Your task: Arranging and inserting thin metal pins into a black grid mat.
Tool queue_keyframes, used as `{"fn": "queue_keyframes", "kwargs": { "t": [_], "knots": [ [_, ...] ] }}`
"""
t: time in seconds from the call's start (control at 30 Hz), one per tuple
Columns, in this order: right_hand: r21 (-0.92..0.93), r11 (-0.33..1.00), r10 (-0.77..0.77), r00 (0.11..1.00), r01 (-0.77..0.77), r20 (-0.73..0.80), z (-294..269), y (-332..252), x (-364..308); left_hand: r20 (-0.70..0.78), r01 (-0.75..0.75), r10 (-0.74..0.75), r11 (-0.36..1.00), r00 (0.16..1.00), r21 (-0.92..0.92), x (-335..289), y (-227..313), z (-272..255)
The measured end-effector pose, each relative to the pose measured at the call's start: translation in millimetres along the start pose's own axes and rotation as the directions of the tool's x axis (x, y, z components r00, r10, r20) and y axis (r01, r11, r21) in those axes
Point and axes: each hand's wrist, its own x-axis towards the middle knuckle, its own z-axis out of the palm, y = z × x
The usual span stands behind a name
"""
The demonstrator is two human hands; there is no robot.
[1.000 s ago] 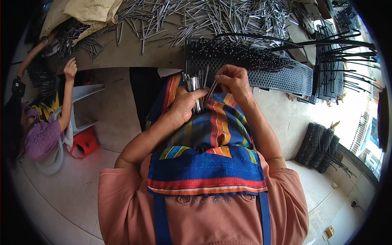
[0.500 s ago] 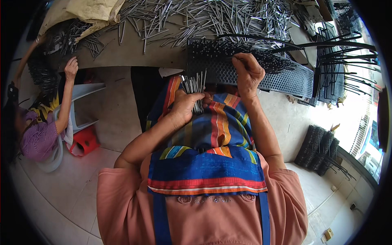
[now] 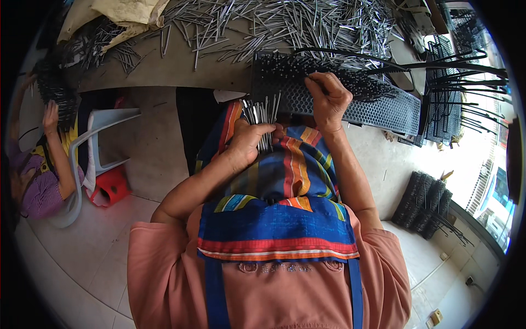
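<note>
My left hand (image 3: 249, 137) is wrapped round a bundle of thin metal rods (image 3: 262, 112), which stand fanned upward above my striped apron. Over the perforated black rack (image 3: 290, 96) is my right hand (image 3: 330, 98), its thumb and forefinger pinched together. What lies in that pinch, if anything, is too small or hidden to make out. Many dark rods (image 3: 350, 77) stick up out of the rack's holes along its far part, just beyond my right fingertips. The rack's near strip shows bare holes.
Loose metal rods (image 3: 307, 24) lie heaped across the table (image 3: 219, 71). A yellowish sack (image 3: 129, 13) sits far left. Long black bent bars (image 3: 460, 60) jut out at right, above stacked dark racks (image 3: 430, 203) on the floor. At left, a co-worker (image 3: 46, 175) sits near a red container (image 3: 109, 189).
My right hand has shifted slightly left over the rack. My left hand keeps the bundle in nearly the same place. The co-worker's raised hand has moved left and down, toward a dark rack.
</note>
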Motion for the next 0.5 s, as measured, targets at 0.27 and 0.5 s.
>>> {"fn": "queue_keyframes", "kwargs": {
  "t": [0.27, 0.5],
  "knots": [
    [-0.108, 0.991, 0.086, 0.995, -0.08, 0.053, 7.7, 5.2, -6.8, 0.044, 0.031, -0.035, 0.995, 0.998, 0.09, -1.9, -0.6, -2.4],
    [-0.159, 0.986, -0.03, 0.994, 0.047, 0.107, 8.0, 5.6, 3.1, 0.024, -0.081, 0.081, 0.997, 0.996, -0.009, 0.9, 1.6, -0.6]
  ]
}}
